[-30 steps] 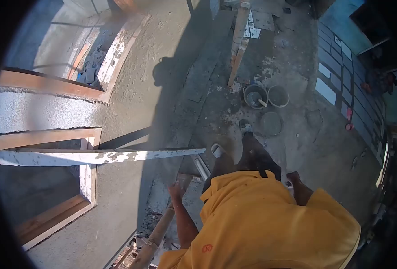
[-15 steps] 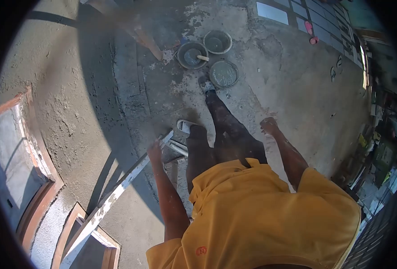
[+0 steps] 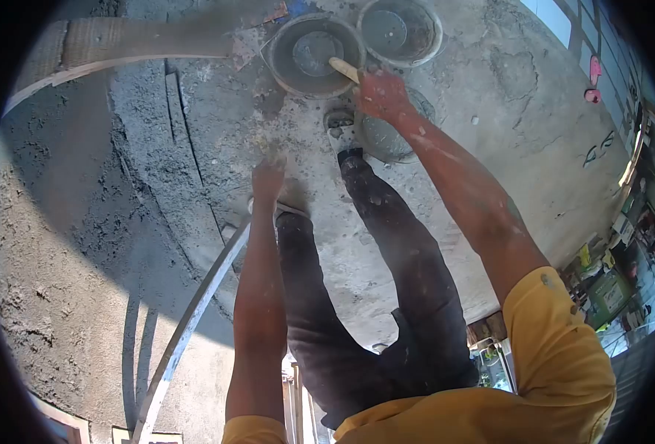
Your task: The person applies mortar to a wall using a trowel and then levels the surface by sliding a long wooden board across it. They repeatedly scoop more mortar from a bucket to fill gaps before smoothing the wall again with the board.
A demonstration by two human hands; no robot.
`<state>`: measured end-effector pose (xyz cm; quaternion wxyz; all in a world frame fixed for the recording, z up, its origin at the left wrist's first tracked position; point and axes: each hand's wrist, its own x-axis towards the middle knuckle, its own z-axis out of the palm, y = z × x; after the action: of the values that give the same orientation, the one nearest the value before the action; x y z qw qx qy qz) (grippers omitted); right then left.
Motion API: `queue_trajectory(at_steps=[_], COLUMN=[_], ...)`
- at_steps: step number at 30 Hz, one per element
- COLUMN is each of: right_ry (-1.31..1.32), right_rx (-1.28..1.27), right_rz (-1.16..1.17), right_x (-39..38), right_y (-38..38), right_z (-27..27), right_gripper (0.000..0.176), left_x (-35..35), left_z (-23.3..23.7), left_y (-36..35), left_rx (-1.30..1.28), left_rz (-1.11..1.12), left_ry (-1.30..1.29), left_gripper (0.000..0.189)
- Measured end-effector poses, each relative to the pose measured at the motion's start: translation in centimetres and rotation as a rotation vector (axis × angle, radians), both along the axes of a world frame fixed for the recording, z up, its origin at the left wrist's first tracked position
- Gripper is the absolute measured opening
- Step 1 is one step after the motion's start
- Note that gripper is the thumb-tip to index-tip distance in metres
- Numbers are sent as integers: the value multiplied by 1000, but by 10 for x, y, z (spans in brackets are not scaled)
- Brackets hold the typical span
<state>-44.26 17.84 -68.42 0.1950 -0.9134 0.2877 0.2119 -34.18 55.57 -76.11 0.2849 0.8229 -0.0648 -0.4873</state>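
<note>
My right hand (image 3: 383, 95) is closed round the end of a pale wooden handle (image 3: 343, 69) that sticks out of a dark round bucket (image 3: 279, 53). A second bucket (image 3: 437, 37) stands touching it on the right. Partly hidden under my right forearm is a third container (image 3: 397, 140) with grey contents. My left hand (image 3: 268, 177) is over the floor, blurred, with its fingers not clearly seen. Close below it lies the upper end of a long whitish straight bar (image 3: 194, 318), which slants down to the lower left. Whether the left hand touches the bar is unclear.
Rough grey plaster (image 3: 53, 244) covers the surface at left, with a curved wooden board (image 3: 120, 41) above it. Window frames (image 3: 61, 422) show at the lower left. Pink slippers (image 3: 594, 70) lie at the upper right, and clutter (image 3: 612, 292) fills the right edge.
My right hand has moved forward from beside my body onto the handle. My left hand has moved forward too. The view is now closer to the buckets.
</note>
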Motion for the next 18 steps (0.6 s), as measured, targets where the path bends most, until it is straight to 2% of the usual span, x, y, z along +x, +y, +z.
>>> queue_trajectory(at_steps=[1, 2, 4, 7, 9, 10, 12, 14, 16, 18], right_ry=[-51, -108, -30, 299, 260, 229, 202, 145, 47, -64], right_rx=[-51, -104, -172, -38, 12, 37, 39, 45, 52, 59], right_rz=[86, 177, 317, 401, 302, 254, 303, 395, 527, 654], right_x=[18, 36, 56, 74, 69, 70, 54, 28, 20, 23], right_y=[-7, -14, -19, -19, -12, -3, -7, -13, -2, 22], right_z=[-27, -53, -108, -149, -124, -103, -70, -29, 21, 71], right_gripper=[33, 32, 31, 39, 38, 38, 42, 46, 42, 33], left_x=[3, 20, 25, 33, 29, 26, 22, 13, 1, 3], left_z=[-36, -28, -92, -127, -137, -132, -107, -40, -23, 65], left_y=[-30, -85, -132, -185, -189, -183, -176, -165, -121, -80], left_rx=[-21, 133, -124, -44, 28, -65, -281, -415, -330, -186], left_rz=[-12, 121, 405, 502, 519, 604, 764, 948, 839, 776], left_ry=[-29, 64, 124, 52, -29, -6, 27, 36, -105, -39], left_gripper=[60, 74, 87, 72, 61, 55, 43, 28, 14, 16])
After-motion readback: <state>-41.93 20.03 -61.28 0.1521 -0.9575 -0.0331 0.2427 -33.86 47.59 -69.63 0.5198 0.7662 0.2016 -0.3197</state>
